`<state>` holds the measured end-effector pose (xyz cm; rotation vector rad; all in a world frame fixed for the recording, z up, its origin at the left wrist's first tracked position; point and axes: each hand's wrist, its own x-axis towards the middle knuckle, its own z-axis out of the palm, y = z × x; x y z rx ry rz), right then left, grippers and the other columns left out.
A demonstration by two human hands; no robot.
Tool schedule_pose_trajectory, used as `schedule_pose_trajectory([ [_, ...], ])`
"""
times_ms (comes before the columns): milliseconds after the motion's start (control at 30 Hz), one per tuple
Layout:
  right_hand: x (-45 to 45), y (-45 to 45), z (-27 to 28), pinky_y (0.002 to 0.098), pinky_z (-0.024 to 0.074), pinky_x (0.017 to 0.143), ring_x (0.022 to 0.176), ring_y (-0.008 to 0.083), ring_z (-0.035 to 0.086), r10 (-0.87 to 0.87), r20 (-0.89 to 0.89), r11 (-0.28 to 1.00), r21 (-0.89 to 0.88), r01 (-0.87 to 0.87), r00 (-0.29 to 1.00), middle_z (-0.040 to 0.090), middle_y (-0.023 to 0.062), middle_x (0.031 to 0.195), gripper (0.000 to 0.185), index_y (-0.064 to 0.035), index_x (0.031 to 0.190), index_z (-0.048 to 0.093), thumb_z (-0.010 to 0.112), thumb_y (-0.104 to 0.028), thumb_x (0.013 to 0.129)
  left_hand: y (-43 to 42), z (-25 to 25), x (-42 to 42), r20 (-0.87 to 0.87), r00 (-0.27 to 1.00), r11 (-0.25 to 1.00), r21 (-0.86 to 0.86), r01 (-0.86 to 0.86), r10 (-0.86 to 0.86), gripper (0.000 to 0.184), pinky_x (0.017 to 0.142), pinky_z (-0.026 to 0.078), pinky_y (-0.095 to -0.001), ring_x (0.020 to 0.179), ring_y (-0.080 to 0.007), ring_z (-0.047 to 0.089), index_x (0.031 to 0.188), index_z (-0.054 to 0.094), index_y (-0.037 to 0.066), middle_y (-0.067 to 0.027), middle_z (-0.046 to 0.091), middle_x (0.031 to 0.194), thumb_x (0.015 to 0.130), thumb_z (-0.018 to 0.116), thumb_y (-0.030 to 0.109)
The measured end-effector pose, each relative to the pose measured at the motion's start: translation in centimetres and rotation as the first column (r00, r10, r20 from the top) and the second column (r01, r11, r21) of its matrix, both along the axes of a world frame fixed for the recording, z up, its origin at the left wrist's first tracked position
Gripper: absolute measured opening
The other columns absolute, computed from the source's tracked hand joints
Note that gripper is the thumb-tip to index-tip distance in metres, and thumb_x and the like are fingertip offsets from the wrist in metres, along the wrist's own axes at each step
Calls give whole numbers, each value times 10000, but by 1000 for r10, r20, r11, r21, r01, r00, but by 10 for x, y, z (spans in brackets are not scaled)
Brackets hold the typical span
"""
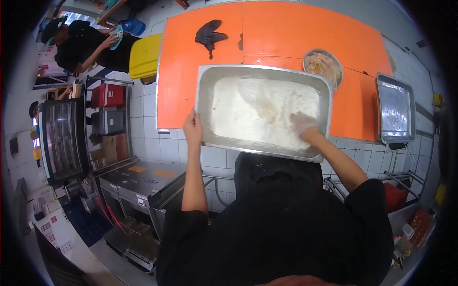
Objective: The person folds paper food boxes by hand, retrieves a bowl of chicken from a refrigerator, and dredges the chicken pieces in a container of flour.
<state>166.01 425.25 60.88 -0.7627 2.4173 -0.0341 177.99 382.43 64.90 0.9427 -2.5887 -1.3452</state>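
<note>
A deep metal pan [265,71] holds a wide layer of white flour [234,114] and stands at the near edge of the orange table. My left hand [193,127] is closed around the pan's left rim. Inside the pan on the right, my right hand [304,125], in a clear plastic glove, touches the flour with fingers stretched out and their tips partly hidden. A pale, flour-dusted piece [257,101] lies in the middle of the flour; its kind is unclear.
On the orange table [286,28] are a crumpled black glove-like item [210,37], a round bowl of raw meat pieces [324,66] and an oblong metal tray [395,107]. A person in black [83,45] holds a plate at the left, beyond a yellow lid [144,56].
</note>
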Motion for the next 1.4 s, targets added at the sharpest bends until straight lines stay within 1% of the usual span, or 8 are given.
schedule_pose_trajectory([
  [300,-4,155,-101,479,507,1065,1254,402,631,-404,-275,786,-592,177,872,685,204,1319,470,-11,1425,579,647,-262,1034,116,-30,-14,-253,967,969,241,52,11,406,976,535,-365,1197,-263,662,1445,571,-99,-227,645,1363,1091,546,99],
  [400,-19,162,-87,463,491,1097,1279,387,626,-569,569,155,-635,757,594,678,206,1360,431,-9,1403,610,663,-216,1029,156,-21,-24,-305,952,978,193,76,-13,398,1002,523,-370,1219,-278,653,1427,568,-122,-245,642,1345,1091,544,91],
  [633,-61,206,-92,493,345,1258,1465,435,461,-187,-598,976,-204,78,779,537,268,1539,576,7,1470,567,650,-317,1001,211,-66,-17,-264,964,998,-68,12,-30,402,1110,435,-497,1290,-432,579,1407,568,-104,-279,623,1348,1070,540,114],
  [800,-61,157,-61,504,371,1242,1498,469,422,-160,-478,976,55,212,864,389,332,1636,942,48,1654,271,686,-455,974,228,-28,-22,-376,925,996,-43,-83,61,351,1049,473,-484,1210,-447,603,1361,619,-34,-261,642,1234,1025,592,62],
  [1033,-49,188,-63,567,559,903,1070,437,697,-134,-195,991,-43,128,972,626,245,1328,516,-32,1429,534,610,-335,1018,234,-30,-21,-369,927,990,-96,-104,61,331,1009,504,-485,1154,-431,643,1341,651,5,-235,671,1212,1029,599,104],
  [1233,-100,220,-96,493,462,1144,1328,421,595,1,-232,995,-102,-25,973,625,272,1434,589,-29,1457,600,615,-431,1027,225,-55,-19,-155,983,980,-158,-120,96,401,1029,489,-526,1173,-434,643,1330,639,-45,-272,680,1226,1044,611,235],
  [1300,-112,233,-103,500,485,1105,1268,424,612,145,-664,870,-268,-414,734,610,267,1435,544,-33,1447,591,665,-335,1000,225,-45,-17,-192,979,993,-86,-84,67,362,981,514,-491,1113,-428,666,1262,659,-51,-273,695,1155,1053,591,236],
  [1400,-77,198,-22,500,532,1048,1251,386,633,225,-336,974,68,-215,914,639,240,1339,529,-67,1401,580,702,-297,940,232,-49,-22,-342,939,989,-116,-88,43,326,972,531,-447,1098,-378,693,1291,674,-53,-237,713,1189,1046,597,147],
])
